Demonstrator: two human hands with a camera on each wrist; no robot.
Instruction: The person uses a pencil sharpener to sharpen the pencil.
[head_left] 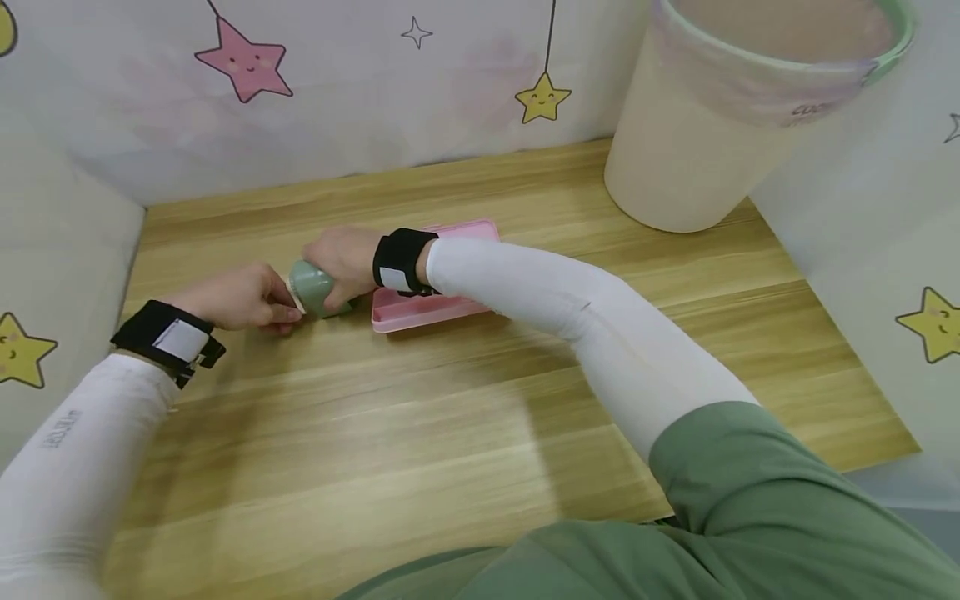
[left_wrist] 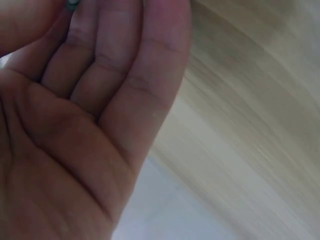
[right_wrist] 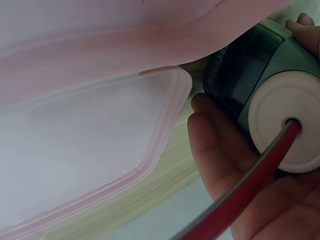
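A green pencil sharpener [head_left: 311, 286] with a dark clear window lies near the table's back left. My right hand [head_left: 347, 260] grips its body from above, fingers wrapped round it. On the side facing the right wrist is a cream disc, and a red pencil [right_wrist: 247, 187] sticks out of its hole. At the other end, my left hand [head_left: 251, 298] pinches the sharpener's cream crank handle [head_left: 296, 296] between thumb and fingers. Only a tiny green bit shows between those fingers in the left wrist view. The pink pencil case [head_left: 420, 315] lies open beneath my right wrist, partly hidden by it.
A tall cream bin [head_left: 675, 158] with a green rim stands at the back right of the wooden table [head_left: 360, 433]. Star-patterned walls [head_left: 450, 100] close off the back and both sides.
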